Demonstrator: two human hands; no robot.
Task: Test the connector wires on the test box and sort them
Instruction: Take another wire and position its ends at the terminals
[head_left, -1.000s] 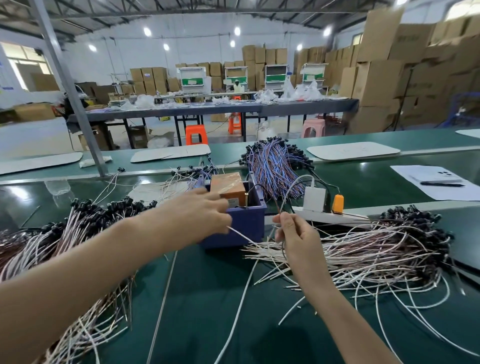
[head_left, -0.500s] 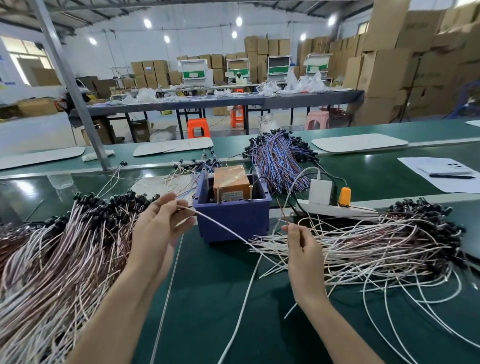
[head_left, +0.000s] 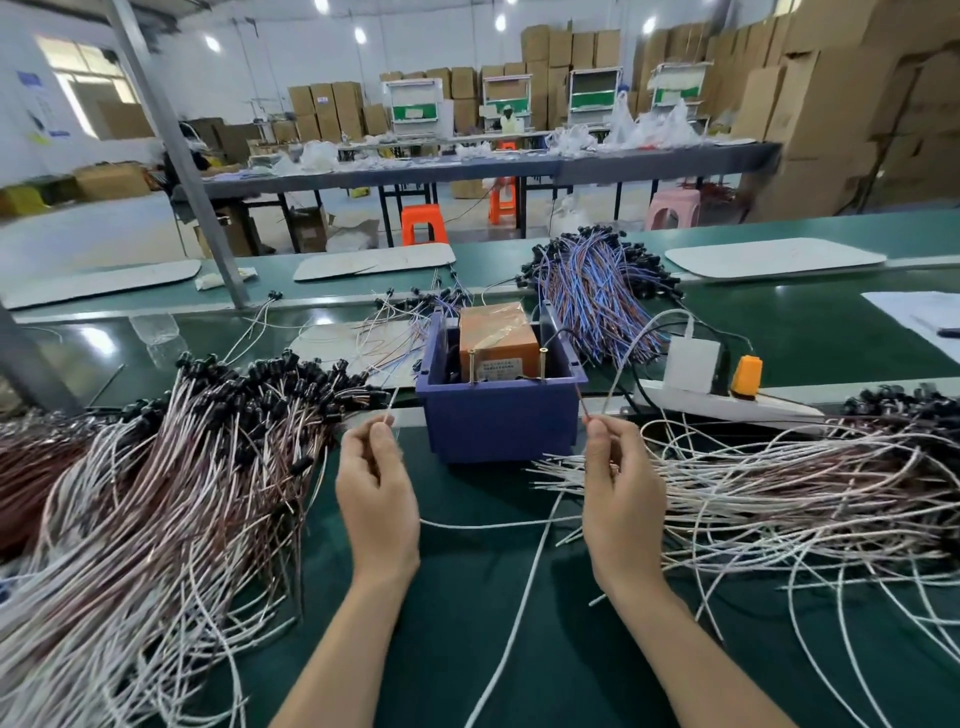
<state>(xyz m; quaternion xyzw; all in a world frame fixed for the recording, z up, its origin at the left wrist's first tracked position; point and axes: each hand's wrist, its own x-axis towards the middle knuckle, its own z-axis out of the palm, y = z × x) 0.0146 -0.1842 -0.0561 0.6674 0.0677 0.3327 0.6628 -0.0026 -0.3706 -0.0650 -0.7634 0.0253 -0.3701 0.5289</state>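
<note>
The test box (head_left: 497, 340), orange-wrapped with two brass posts at its front, sits in a blue bin (head_left: 501, 421) on the green belt. My left hand (head_left: 376, 491) pinches a white wire end just left of the bin. My right hand (head_left: 621, 488) pinches a reddish wire end just right of it. A white wire (head_left: 493, 525) sags between the two hands. A large pile of white and brown wires with black connectors (head_left: 171, 493) lies at the left. A second such pile (head_left: 810, 488) spreads at the right.
A bundle of blue and red wires (head_left: 597, 296) lies behind the bin. A white power strip (head_left: 727, 402) with a white adapter and an orange plug (head_left: 746, 376) sits at the right. A grey post (head_left: 176, 156) rises at the left. Papers (head_left: 919, 317) lie far right.
My left hand has drawn back from the test box, swung toward the left pile, then come in beside the bin holding a wire end. My right hand has lifted its wire end slightly.
</note>
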